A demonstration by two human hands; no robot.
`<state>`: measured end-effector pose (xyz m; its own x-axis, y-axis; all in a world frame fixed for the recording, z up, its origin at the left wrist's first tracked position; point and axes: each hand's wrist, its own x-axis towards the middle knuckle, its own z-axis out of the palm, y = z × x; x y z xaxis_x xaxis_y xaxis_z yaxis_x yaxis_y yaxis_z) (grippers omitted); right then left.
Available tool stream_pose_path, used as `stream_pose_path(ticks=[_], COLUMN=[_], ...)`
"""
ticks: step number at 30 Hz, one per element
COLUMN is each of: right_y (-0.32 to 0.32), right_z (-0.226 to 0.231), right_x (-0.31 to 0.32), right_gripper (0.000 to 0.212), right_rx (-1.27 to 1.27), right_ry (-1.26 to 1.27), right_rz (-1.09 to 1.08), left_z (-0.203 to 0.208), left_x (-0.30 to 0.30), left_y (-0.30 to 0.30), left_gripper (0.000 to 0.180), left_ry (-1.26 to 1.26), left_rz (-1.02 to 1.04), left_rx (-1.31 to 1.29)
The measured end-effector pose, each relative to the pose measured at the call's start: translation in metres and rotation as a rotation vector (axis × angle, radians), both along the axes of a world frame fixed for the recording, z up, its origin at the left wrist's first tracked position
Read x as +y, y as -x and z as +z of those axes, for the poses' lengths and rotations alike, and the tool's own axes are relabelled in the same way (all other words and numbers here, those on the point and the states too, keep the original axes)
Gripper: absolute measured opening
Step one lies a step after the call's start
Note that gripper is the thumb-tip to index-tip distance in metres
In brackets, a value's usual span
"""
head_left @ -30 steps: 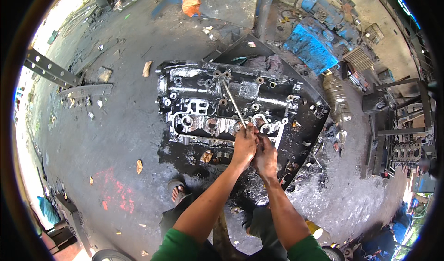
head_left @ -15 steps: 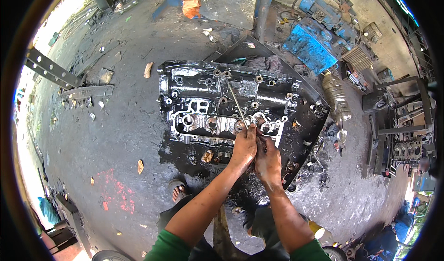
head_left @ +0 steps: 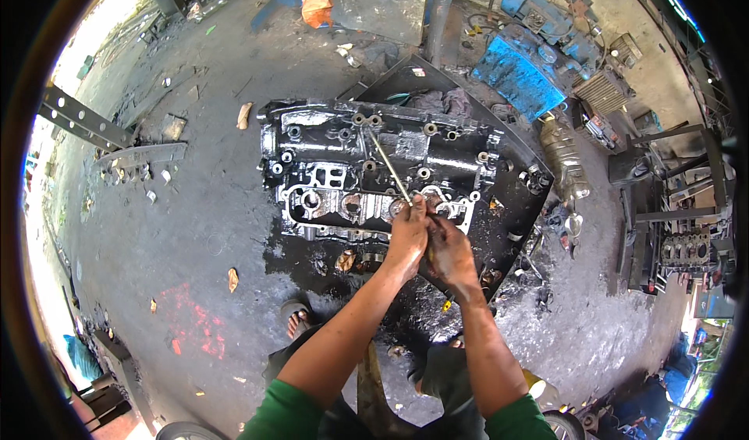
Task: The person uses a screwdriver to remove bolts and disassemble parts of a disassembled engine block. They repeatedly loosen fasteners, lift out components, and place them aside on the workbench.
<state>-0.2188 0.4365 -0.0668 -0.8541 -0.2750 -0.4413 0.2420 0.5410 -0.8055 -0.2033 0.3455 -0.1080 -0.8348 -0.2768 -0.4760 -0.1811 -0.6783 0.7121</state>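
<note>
Probably for steadiness, my left hand (head_left: 407,241) grips a thin rod (head_left: 390,167) above the engine block (head_left: 347,153), mid-frame. What my curled right hand (head_left: 453,253) holds, I cannot tell.

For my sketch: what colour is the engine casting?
The engine casting is mostly glossy black, with silvery parts; head view.

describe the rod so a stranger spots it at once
Find the big black engine casting mid-picture. The rod slants across it, running up and leftward from the left hand. It is thin, straight and pale, unlike the round bosses around it.
</note>
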Motion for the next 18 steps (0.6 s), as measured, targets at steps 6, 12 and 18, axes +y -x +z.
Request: stream_pose_path(ticks=[6, 12, 18], right_y=[-0.024, -0.026, -0.023], right_z=[0.015, 0.034, -0.008], right_x=[0.001, -0.004, -0.009], right_gripper=[0.035, 0.033, 0.027], right_rx=[-0.004, 0.341, 0.240], right_ry=[-0.108, -0.318, -0.150], right_rz=[0.000, 0.061, -0.038], left_z=[0.012, 0.008, -0.003], left_x=[0.001, 0.001, -0.018], left_y=[-0.017, -0.015, -0.005], left_gripper=[0.044, 0.042, 0.051], left_ry=[0.054, -0.196, 0.089], left_rz=[0.015, -0.016, -0.145], left_rx=[-0.039, 0.010, -0.033])
